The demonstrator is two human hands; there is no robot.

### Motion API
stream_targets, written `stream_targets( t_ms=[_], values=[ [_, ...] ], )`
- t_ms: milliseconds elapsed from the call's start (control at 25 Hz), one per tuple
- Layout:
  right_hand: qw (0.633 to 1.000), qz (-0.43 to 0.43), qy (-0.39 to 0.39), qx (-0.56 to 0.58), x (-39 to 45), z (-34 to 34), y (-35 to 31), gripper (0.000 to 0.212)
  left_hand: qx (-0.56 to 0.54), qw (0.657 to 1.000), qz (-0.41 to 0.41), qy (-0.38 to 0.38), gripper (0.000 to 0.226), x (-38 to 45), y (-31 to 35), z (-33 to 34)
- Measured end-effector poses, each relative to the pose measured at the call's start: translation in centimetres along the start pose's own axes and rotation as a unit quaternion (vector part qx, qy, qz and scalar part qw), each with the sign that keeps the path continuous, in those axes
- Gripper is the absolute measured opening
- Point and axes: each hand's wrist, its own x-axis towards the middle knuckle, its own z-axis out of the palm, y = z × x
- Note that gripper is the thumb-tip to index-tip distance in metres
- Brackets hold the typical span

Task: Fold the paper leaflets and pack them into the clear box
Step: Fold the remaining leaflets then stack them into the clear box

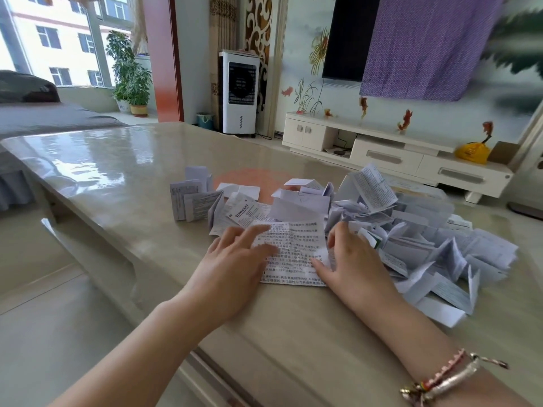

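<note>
Head view is showing us both hands working on one printed leaflet (289,251), which is lying flat on the table (117,171) near its front edge. We are taking this leaflet as our landmark.

Our left hand (235,259) is resting on the leaflet's left edge with its fingers (255,233) stretched out nearly straight and spread, pressing the paper down rather than gripping it. Our right hand (349,259) is sitting at the leaflet's right edge; its thumb (318,267) is lying across the paper's lower right part, and its fingers seem to be curling around that edge, where a small flap of paper is lifting. We cannot tell for sure whether it is pinching the edge or only touching it. A bracelet (446,377) is sitting on the right wrist.

Right of the leaflet, a loose pile (426,248) of folded and half-folded papers is spreading out, touching the right hand. Behind the leaflet, more white sheets (296,201) are overlapping it at its far edge. Behind and left of the leaflet, a few folded leaflets (191,198) are standing upright in a small group. Behind and right of it, beyond the pile, the clear box (423,201) is showing only partly, with papers heaped against it and one printed sheet (373,186) sticking up beside it.
</note>
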Motion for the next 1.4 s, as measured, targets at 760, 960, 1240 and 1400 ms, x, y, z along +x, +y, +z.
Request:
stream_targets(
  t_ms=[760,960,1240,1400],
  values=[
    [0.913,0.066,-0.054,0.399,0.0,-1.0,0.6,0.006,-0.207,0.968,-0.14,0.024,0.015,0.4,-0.4,-1.6],
    [0.971,0.106,-0.042,0.209,0.5,0.8,0.3,0.037,-0.134,0.971,-0.199,-0.014,0.048,0.5,0.6,-0.5],
    [0.999,0.019,-0.035,0.004,0.4,1.0,-0.2,0.051,0.041,0.997,-0.069,0.004,0.039,0.1,0.6,0.2],
    [0.993,-0.09,-0.03,0.065,-0.1,0.7,0.0,0.032,0.003,1.0,0.01,-0.001,0.036,0.3,-0.2,0.8]
  ],
)
